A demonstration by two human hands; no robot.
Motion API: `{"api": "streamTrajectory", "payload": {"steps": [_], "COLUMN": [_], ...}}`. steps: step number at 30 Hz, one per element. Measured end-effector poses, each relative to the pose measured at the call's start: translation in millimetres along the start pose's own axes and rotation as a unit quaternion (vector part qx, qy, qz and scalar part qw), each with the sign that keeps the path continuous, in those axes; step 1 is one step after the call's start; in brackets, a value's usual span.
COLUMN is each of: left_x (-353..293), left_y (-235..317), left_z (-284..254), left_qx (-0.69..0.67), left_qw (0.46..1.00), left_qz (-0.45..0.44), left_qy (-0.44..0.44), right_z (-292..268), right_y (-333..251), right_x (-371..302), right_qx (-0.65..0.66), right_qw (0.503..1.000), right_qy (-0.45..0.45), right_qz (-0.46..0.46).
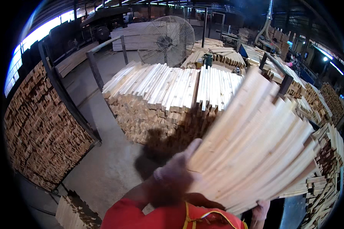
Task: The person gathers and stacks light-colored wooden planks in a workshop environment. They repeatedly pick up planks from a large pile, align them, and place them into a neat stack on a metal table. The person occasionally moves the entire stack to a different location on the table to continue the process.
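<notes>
A wide bundle of pale wooden strips (pixel 252 145), laid side by side, is held up in front of me, tilted toward the right. My left hand (pixel 177 168), in a light glove, is closed on the bundle's left edge, the thumb up along its side; motion blurs it a little. My right hand (pixel 260 210), also gloved, grips the lower right edge, and most of its fingers are hidden behind the wood. Beyond the bundle stands a large stack of similar strips (pixel 156 86), its top layer pale and its cut ends facing me.
A metal rack of stacked strips (pixel 46 129) stands at the left. Behind the stack are a large caged fan (pixel 166 41) and a metal post frame (pixel 97 68). More loose strips (pixel 321 191) lie at the right. Concrete floor (pixel 111 164) runs between rack and stack.
</notes>
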State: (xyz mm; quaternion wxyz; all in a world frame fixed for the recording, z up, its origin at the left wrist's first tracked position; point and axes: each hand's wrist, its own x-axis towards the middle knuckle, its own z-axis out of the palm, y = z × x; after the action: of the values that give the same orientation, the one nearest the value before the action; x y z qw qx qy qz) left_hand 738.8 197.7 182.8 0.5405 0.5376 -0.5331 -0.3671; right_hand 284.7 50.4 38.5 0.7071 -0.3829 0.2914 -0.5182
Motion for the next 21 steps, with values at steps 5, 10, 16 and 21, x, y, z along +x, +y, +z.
{"api": "streamTrajectory", "payload": {"steps": [5, 10, 16, 21], "left_x": [8, 12, 82, 234], "left_y": [8, 34, -14, -61], "left_z": [-100, -197, -376, -465], "left_qx": [0.117, 0.015, 0.066, -0.118], "left_qw": [0.982, 0.943, 0.947, 0.959], "left_qz": [0.082, 0.003, 0.006, -0.023], "left_qy": [0.126, 0.332, 0.315, 0.255], "right_z": [96, 300, 447, 510], "right_y": [44, 67, 115, 151], "right_x": [141, 238, 365, 484], "right_qx": [0.003, 0.030, -0.056, -0.109], "right_qw": [0.992, 0.954, 0.916, 0.935], "right_qy": [-0.094, -0.177, -0.257, -0.217], "right_qz": [0.088, 0.242, 0.304, 0.258]}}
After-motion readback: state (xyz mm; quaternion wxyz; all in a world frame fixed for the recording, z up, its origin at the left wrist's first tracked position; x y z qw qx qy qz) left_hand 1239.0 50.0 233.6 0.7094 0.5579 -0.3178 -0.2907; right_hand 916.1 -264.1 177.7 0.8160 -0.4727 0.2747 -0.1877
